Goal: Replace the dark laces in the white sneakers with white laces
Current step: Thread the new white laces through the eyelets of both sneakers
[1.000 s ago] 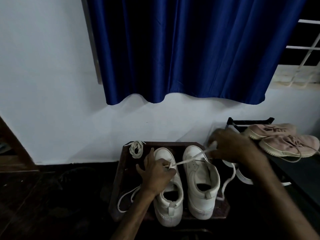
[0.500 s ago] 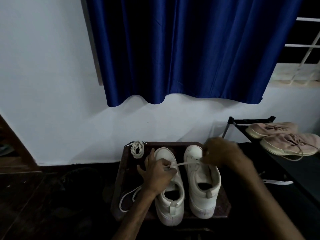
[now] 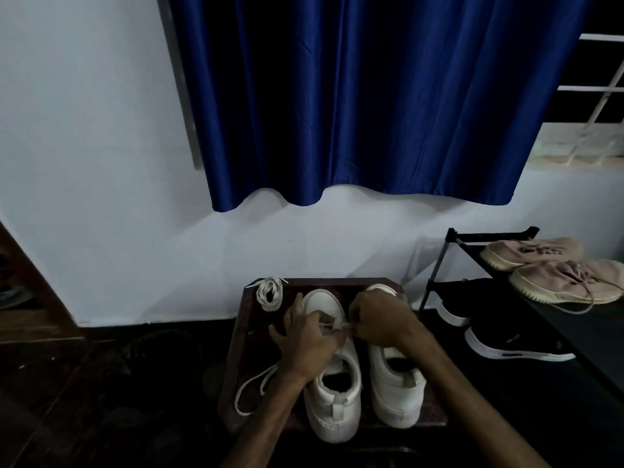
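Dim room, with a low dark wooden stool (image 3: 243,332) set against a pale wall.

On it stand two white sneakers, heels toward the person. The left sneaker (image 3: 332,393) is the one being worked. A white lace (image 3: 334,324) crosses its eyelets, and a slack loop of the lace trails off the stool's edge at 8 o'clock. The right hand (image 3: 381,322) pinches the lace's short end tightly between fingertips, just at the eyelets. The left hand (image 3: 304,336) lies over the shoe's front with its fingers bent. Whether it grips the lace or only steadies the shoe, I cannot tell.

The right sneaker (image 3: 395,393), touching its partner at 3 o'clock, shows no lace that I can make out. A second lace (image 3: 268,293), coiled, sits at the stool's 11 o'clock corner.

No dark lace is in sight, so removal looks done. Relacing seems early: one shoe is partly threaded and the other appears untouched.

Farther out at 3 o'clock, a black shoe rack (image 3: 439,275) holds pink sneakers (image 3: 547,268) above black sneakers (image 3: 506,342). A blue curtain (image 3: 371,96) hangs at 12 o'clock.
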`<state>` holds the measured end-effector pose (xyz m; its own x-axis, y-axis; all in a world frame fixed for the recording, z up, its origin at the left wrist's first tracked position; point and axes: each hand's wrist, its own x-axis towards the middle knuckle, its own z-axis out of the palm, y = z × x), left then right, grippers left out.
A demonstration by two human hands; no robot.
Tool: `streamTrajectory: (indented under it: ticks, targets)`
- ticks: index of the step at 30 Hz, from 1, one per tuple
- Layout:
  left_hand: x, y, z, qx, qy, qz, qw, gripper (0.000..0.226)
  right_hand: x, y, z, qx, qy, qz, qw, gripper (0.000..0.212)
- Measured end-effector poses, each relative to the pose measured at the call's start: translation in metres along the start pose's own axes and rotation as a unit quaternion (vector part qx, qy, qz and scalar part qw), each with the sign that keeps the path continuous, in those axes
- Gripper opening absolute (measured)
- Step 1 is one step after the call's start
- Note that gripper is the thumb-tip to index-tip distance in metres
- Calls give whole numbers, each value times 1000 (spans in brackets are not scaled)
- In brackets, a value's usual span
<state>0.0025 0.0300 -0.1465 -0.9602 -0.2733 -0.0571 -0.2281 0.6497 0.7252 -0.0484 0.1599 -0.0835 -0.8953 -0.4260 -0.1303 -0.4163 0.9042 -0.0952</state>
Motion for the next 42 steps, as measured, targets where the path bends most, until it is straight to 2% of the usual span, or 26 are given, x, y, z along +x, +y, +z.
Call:
streamTrajectory:
  ticks: [4,6,8,11,14,19,22,25,28,30,32,33,34,36,38,40,42]
  targets:
    - [0,-1,1,-15,7,-1,1000,28,-12,25,-28,31,-22,40,998,12]
    - [0,-5,4,-51,39,24,998,38,-15,21,-27,26,-37,28,999,11]
    - [-2,-8,3,-109,85,38,990,45,-11,12,-16,5,-11,18,1000,21]
    - [-6,-21,-3,-168,106,-5,980,26,-9,3,1,14,14,26,999,28]
    - [-16,-38,-3,-129,109,-3,986,13,-10,1,12,27,44,21,998,28]
    - [-29,-35,-3,-47,158,25,986,16,-9,3,15,99,87,3,991,26]
    - [-27,-29,-9,7,128,41,991,17,-10,4,4,109,97,0,989,32]
    - [-22,-29,-14,-3,87,12,996,27,-16,6,-18,124,74,14,989,32]
    - [-18,-28,-21,-27,80,2,996,28,-22,6,-46,241,51,-4,969,24]
    - [-18,-22,-30,-40,90,14,995,23,-24,2,-64,351,52,-18,935,21]
    - [-18,-12,-43,-79,150,55,984,14,-27,-3,-83,469,43,-43,881,24]
    - [-16,-5,-49,-118,173,79,975,12,-28,-6,-91,513,37,-59,855,26]
    - [-14,3,-56,-177,165,100,965,12,-28,-11,-99,544,34,-77,835,28]
    - [-16,30,-67,-300,49,117,945,18,-26,-20,-110,597,30,-113,793,34]
    - [-19,59,-71,-360,-65,131,921,23,-21,-31,-118,674,18,-145,724,41]
    - [-22,84,-72,-372,-118,149,909,26,-17,-40,-126,751,3,-161,640,45]
    - [-25,95,-75,-396,-134,157,895,29,-13,-40,-136,803,16,-163,573,43]
